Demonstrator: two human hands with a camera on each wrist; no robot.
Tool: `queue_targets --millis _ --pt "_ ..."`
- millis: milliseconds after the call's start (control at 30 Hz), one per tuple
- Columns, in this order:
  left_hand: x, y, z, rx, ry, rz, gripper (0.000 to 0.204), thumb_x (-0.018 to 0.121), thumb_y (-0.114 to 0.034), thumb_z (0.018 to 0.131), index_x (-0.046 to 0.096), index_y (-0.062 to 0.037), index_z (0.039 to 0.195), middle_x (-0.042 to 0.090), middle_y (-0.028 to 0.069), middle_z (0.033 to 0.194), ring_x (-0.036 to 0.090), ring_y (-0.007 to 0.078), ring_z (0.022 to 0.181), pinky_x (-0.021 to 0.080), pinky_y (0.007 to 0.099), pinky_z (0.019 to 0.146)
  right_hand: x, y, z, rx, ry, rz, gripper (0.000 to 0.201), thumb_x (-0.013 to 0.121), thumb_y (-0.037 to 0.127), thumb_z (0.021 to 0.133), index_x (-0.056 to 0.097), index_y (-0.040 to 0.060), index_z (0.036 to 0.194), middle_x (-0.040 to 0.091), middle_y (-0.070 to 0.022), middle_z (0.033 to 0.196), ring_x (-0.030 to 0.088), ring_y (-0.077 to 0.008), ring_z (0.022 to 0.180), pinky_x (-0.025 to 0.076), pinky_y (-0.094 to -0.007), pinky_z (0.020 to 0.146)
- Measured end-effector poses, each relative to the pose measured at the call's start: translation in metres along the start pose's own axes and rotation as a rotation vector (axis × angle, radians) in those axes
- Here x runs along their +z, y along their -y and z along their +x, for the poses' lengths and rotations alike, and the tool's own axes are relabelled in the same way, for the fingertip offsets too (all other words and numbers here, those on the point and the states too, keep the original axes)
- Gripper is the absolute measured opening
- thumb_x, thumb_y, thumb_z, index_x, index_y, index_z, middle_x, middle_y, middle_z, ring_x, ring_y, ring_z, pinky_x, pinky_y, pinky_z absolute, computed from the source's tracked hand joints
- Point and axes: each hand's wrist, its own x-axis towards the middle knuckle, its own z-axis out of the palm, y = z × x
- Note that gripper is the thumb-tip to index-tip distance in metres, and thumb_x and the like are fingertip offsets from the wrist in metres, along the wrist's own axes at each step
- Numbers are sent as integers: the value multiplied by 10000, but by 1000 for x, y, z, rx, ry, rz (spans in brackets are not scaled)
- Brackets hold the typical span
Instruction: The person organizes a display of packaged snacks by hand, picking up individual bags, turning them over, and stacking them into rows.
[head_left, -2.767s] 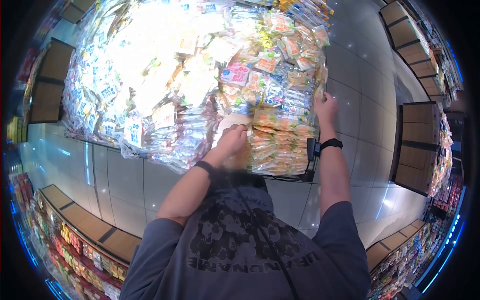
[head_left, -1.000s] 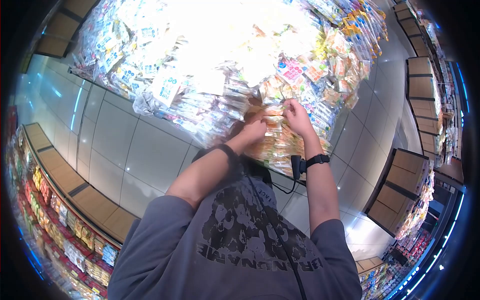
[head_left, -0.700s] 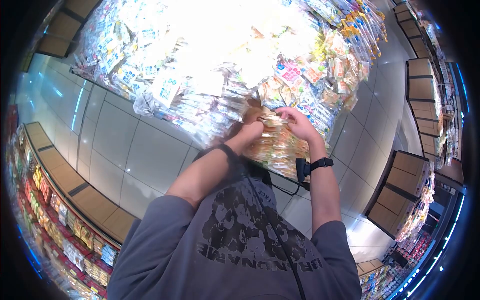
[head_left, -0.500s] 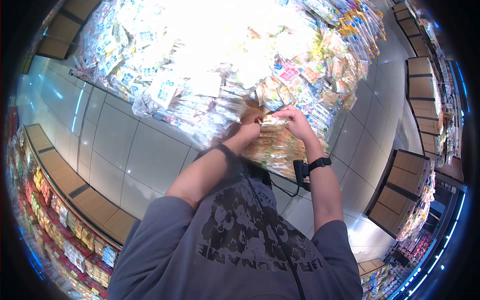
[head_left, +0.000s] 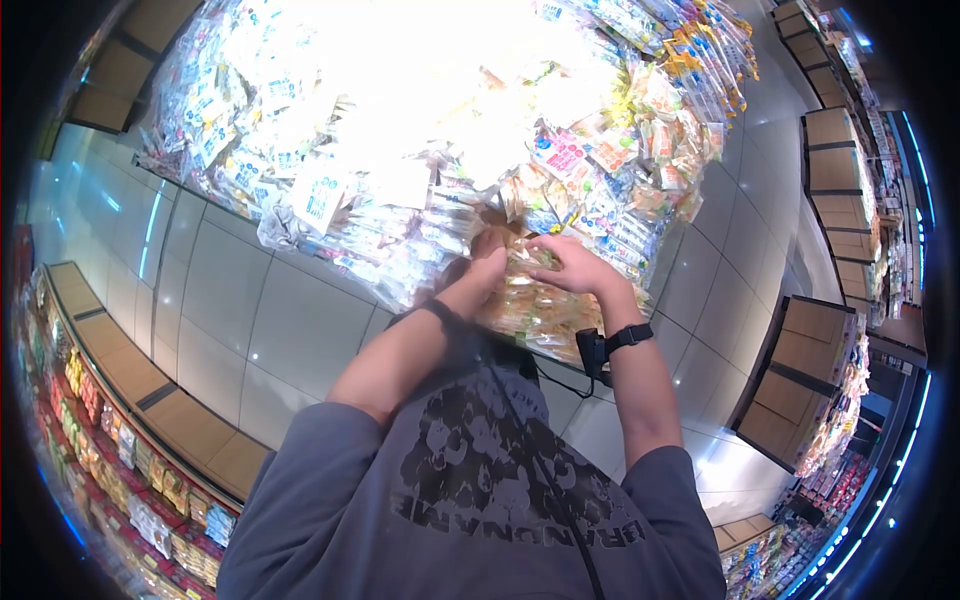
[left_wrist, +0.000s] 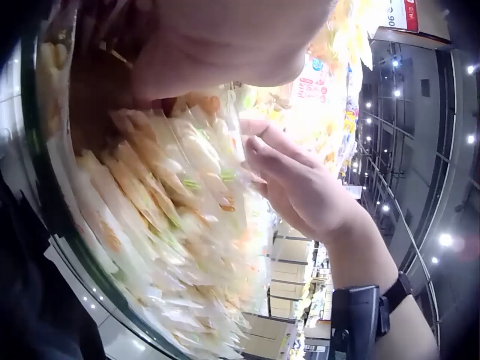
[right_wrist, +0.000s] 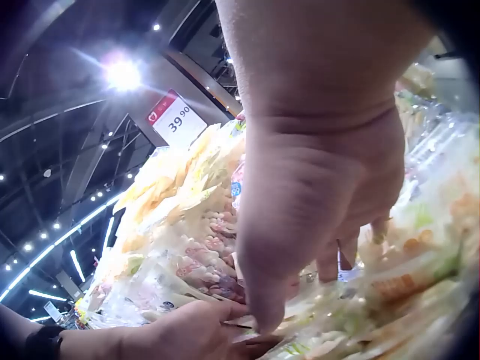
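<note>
A tight row of clear snack packets (head_left: 545, 315) with orange and green print stands at the near edge of a heaped display. My left hand (head_left: 488, 268) is at the row's left end, beside a brown gap, its fingertips partly hidden; I cannot tell whether they pinch a packet. From the right, my right hand (head_left: 580, 268) reaches over the far part of the row, thumb and fingers curled round the packet tops. In the left wrist view, the right hand (left_wrist: 300, 184) bends over the packets' upper edge. In the right wrist view, the left hand (right_wrist: 187, 330) lies close to the right thumb.
Glossy bags (head_left: 400, 240) heap up to the left, and a pink-labelled packet (head_left: 560, 155) lies beyond the hands. Strong light washes out the heap's middle. A price sign (right_wrist: 178, 120) stands above the display. Stocked shelves (head_left: 130, 470) and wooden-sided stands (head_left: 800, 385) surround the tiled floor (head_left: 300, 310).
The right hand has come from the display's right edge to the row, then nearer the left hand. A pale packet top that stood up between the hands has sunk back among the others.
</note>
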Motion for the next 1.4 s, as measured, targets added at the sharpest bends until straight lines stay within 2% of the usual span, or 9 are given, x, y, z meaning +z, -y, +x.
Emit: queue_targets --millis 200,433,567,633,733,800,900,1100,1400 --pt "-3 -54 -37 -142 95 59 553 306 -403 1080 469 -15 1440 460 177 1509 417 284 1409 303 377 1154 16 -17 5 30 -78 -84 360 662 303 920 633 91 1209 669 -191 1167 599 -380 1137 465 -447 993" --pt "-1 -61 -35 71 140 337 423 459 -284 1033 597 -11 1324 657 242 1223 624 380 1158 466 439 995 18 0 -9 57 -164 -252 382 667 303 912 654 110 1241 662 -156 1192 575 -365 1132 415 -431 1050" --pt "7 -23 -12 313 77 331 407 484 -242 1015 604 4 1316 664 233 1210 657 360 1050 492 433 941 -18 -18 -12 8 -231 49 349 665 287 922 680 94 1212 655 -156 1213 589 -354 1137 441 -434 1024" --pt "9 -14 -9 591 -91 555 398 487 -233 1014 608 -15 1324 672 227 1180 678 325 931 518 420 879 -35 -49 -17 24 -677 98 326 691 240 902 684 70 1180 662 -159 1199 599 -343 1144 443 -448 1007" --pt "9 -34 -18 246 104 395 382 468 -235 1018 621 -64 1324 659 224 1221 675 314 1032 507 396 932 -73 -91 -20 384 -1202 -70 408 742 248 862 652 80 1223 617 -189 1283 548 -343 1220 399 -476 1044" --pt "12 -40 -24 149 116 401 375 459 -234 1021 626 -79 1319 655 222 1229 671 314 1047 504 393 940 -105 -97 -28 664 -1222 -93 545 739 356 870 591 98 1327 573 -191 1348 487 -367 1288 357 -474 1090" --pt "13 -29 -22 470 -12 396 371 434 -219 1024 630 -89 1310 693 199 1102 682 294 947 515 390 880 -139 -150 -22 745 -1314 -118 705 707 516 862 535 98 1403 584 -179 1330 474 -391 1300 345 -468 1113" --pt "8 -45 -23 229 152 422 382 417 -214 1023 627 -101 1323 711 186 1116 674 263 1064 494 362 938 -177 -110 -12 1051 -853 -178 971 701 723 745 469 124 1474 485 -185 1440 400 -401 1363 310 -560 1122" --pt "11 -40 -29 372 70 441 425 489 -329 994 661 -62 1276 667 222 1171 564 350 1178 430 403 1045 -162 -99 -9 889 -867 -228 701 657 506 817 544 112 1386 579 -229 1323 552 -405 1249 418 -565 1044"
